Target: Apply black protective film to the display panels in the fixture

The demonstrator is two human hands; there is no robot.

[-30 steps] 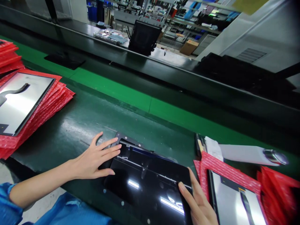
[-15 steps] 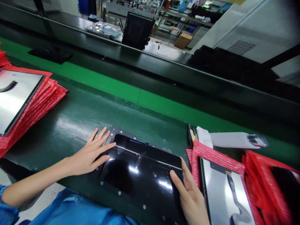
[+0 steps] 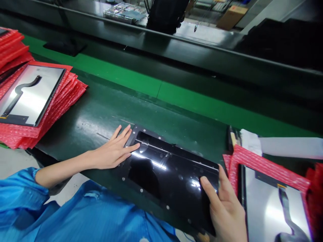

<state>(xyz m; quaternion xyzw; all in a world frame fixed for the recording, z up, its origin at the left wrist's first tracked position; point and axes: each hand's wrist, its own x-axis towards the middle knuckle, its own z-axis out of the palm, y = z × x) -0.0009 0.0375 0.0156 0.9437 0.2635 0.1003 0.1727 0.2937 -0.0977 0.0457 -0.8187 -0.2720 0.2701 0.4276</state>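
A glossy black display panel [image 3: 171, 174] lies over a dark plate [image 3: 129, 183] dotted with light round spots along its edges. My left hand [image 3: 114, 151] is open, its fingers spread across the left edge of the plate and the index fingertip touching the panel's upper left corner. With the thumb on top and the fingers around the side, my right hand [image 3: 225, 201] grips the panel's right edge. Beside that hand lies another panel, its silver back [image 3: 270, 205] up with a dark ribbon cable, on red bubble wrap [image 3: 267, 161].
At the left stands a stack of red bubble-wrap sleeves [image 3: 68, 97] with a silver-backed panel [image 3: 37, 90] on top. A white roll-like object [image 3: 290, 147] lies at the right. Behind the dark green bench [image 3: 113, 104] runs a raised ledge [image 3: 181, 52].
The view has swung left and down, so the left stack shows more fully and the hands appear farther right. Both hands keep nearly the same places on the panel and plate.
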